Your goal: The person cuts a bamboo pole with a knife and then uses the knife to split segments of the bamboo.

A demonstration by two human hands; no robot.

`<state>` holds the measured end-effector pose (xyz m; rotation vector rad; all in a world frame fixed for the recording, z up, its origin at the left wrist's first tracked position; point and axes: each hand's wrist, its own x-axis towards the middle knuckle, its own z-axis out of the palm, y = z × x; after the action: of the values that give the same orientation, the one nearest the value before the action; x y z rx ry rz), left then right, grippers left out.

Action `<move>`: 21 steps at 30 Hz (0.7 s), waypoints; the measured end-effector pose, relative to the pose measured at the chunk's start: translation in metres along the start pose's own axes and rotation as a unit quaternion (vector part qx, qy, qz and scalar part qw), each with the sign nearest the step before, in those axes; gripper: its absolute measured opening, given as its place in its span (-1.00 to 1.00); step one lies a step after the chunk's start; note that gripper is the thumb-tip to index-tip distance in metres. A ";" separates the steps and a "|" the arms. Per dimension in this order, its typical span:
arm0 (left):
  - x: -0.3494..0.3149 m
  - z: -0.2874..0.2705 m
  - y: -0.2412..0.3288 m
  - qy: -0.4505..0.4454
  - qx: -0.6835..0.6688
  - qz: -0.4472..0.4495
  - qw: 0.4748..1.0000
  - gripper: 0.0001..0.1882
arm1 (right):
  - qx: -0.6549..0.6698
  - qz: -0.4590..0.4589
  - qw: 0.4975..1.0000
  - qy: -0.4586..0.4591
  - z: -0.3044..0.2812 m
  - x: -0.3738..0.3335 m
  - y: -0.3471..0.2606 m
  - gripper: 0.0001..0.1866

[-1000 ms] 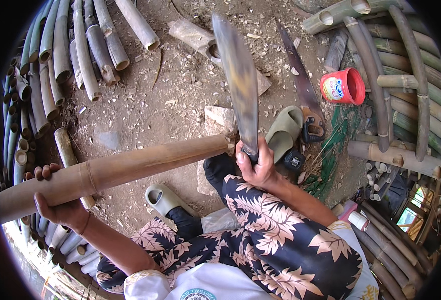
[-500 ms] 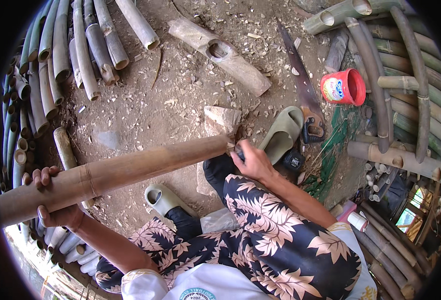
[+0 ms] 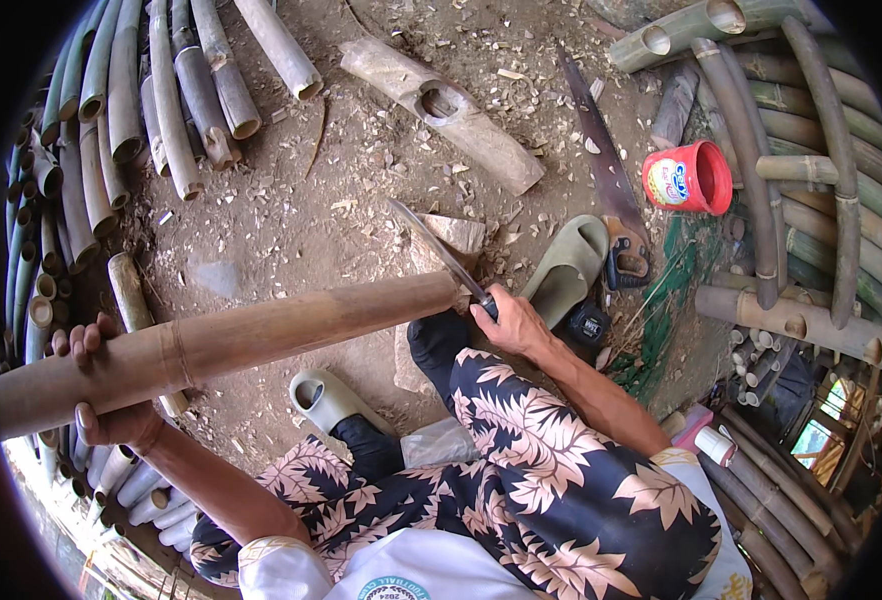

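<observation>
A thick brown bamboo pole (image 3: pixel 281 325) slants across in front of me, its cut end by my right knee. My left hand (image 3: pixel 111 395) is closed around the pole near its far-left end, thumb on the near side and fingers over the far side. In my right hand (image 3: pixel 516 320) is a knife (image 3: pixel 441 253), gripped by its dark handle. Its long narrow blade points up and left, just past the pole's cut end. Under that area lies a pale wood block (image 3: pixel 458 240), partly hidden by the pole and blade.
Bamboo poles (image 3: pixel 166 110) lie stacked at the left. A notched bamboo piece (image 3: pixel 481 135), a handsaw (image 3: pixel 611 170) and a red bucket (image 3: pixel 696 185) are on the chip-strewn ground ahead. A green slipper (image 3: pixel 571 260) sits beside my right hand. A bamboo frame (image 3: pixel 761 200) stands at right.
The knife blade has swung into plain view beyond the pole's end; before, it was mostly hidden there. My right hand has shifted slightly right, while my left keeps its hold on the pole.
</observation>
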<state>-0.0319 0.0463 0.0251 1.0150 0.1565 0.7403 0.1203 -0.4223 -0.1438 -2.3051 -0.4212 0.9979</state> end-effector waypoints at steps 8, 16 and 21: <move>0.003 0.018 -0.021 0.306 0.075 -0.032 0.948 -0.44 | 0.027 -0.007 0.999 0.041 -0.005 -0.011 -0.027 -0.59; 0.005 0.014 -0.021 0.244 0.075 -0.047 0.966 -0.53 | -0.012 -0.203 0.960 0.191 -0.002 -0.015 -0.034 -0.67; -0.002 0.009 -0.019 0.246 0.092 -0.012 0.965 -0.48 | 0.027 -0.096 0.993 0.061 -0.014 -0.018 -0.042 -0.62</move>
<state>-0.0205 0.0332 0.0142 0.9848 0.6769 0.9586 0.1166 -0.4041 -0.0996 -2.2142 -0.5465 0.7629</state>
